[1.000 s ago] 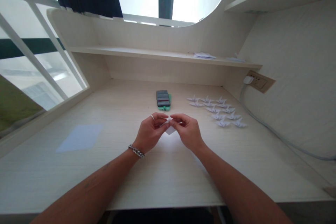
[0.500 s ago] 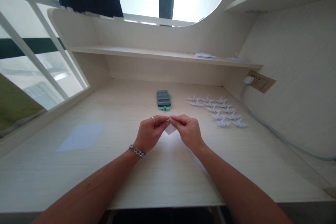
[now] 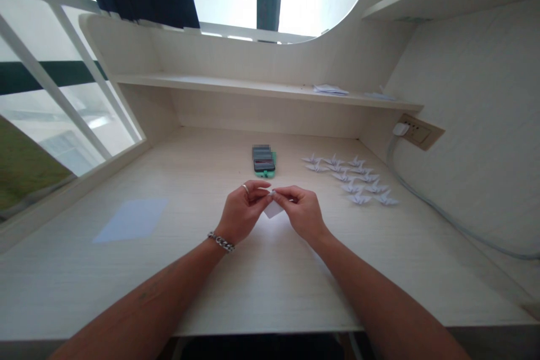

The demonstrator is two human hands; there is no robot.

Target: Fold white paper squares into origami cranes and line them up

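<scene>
A small folded piece of white paper (image 3: pixel 273 209) is pinched between my two hands above the middle of the desk. My left hand (image 3: pixel 243 209), with a ring and a chain bracelet, grips its left side by thumb and fingers; the index finger is lifted a little. On the other side my right hand (image 3: pixel 302 209) holds the paper's upper edge in a thumb-and-finger pinch. The fingertips cover the top of the paper, so its exact folds are hidden. Several white origami cranes (image 3: pixel 354 177) stand in rows to the right, apart from my hands.
A phone (image 3: pixel 264 158) on a green stand sits beyond my hands. Flat white paper (image 3: pixel 130 219) lies at the left of the desk. More folded papers (image 3: pixel 330 90) rest on the shelf (image 3: pixel 236 84). A cable (image 3: pixel 439 208) runs from the right wall socket.
My left index finger has risen slightly off the paper's top. Both hands stay in nearly the same place, still pinching the paper.
</scene>
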